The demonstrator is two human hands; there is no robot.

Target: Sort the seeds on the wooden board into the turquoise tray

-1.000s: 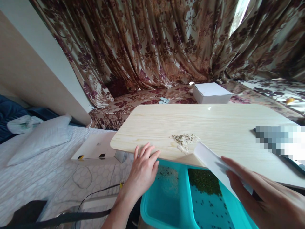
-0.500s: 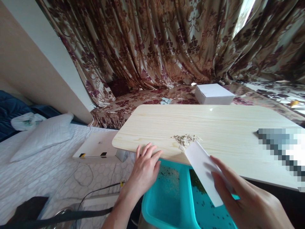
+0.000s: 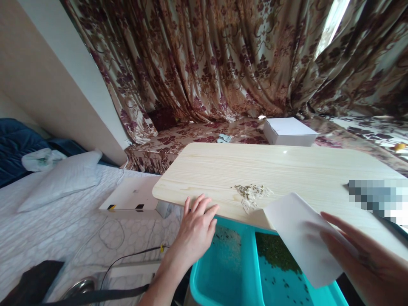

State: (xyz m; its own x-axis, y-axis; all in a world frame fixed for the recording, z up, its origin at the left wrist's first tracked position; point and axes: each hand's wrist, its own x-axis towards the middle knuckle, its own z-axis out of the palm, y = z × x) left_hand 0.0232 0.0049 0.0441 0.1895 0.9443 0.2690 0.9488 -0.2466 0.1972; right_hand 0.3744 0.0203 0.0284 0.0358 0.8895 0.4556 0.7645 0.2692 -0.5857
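My left hand (image 3: 199, 221) lies with its fingers spread on the near edge of the pale wooden tabletop (image 3: 216, 163). In my right hand (image 3: 353, 255) is a white piece of card (image 3: 302, 238), tilted over the table's near edge. Left of the card's tip, a small heap of mixed green beans and white grains (image 3: 250, 193) is scattered on the wood. Below the edge sits a turquoise divided bin (image 3: 250, 259). Its left compartment has pale grains with some dark bits; its right one holds green beans (image 3: 277, 250), partly hidden by the card.
A blurred-out device (image 3: 376, 199) rests on the right of the table. Behind stands a white box (image 3: 290, 129) on a cloth-covered ledge, before patterned curtains. To the left are a bed with a pillow (image 3: 63, 176), a flat white box (image 3: 134, 193), cables and a metal bowl (image 3: 81, 287).
The card in my right hand has moved right and away from the heap, turning its broad face more to view. My left hand stays on the edge. The view has shifted slightly.
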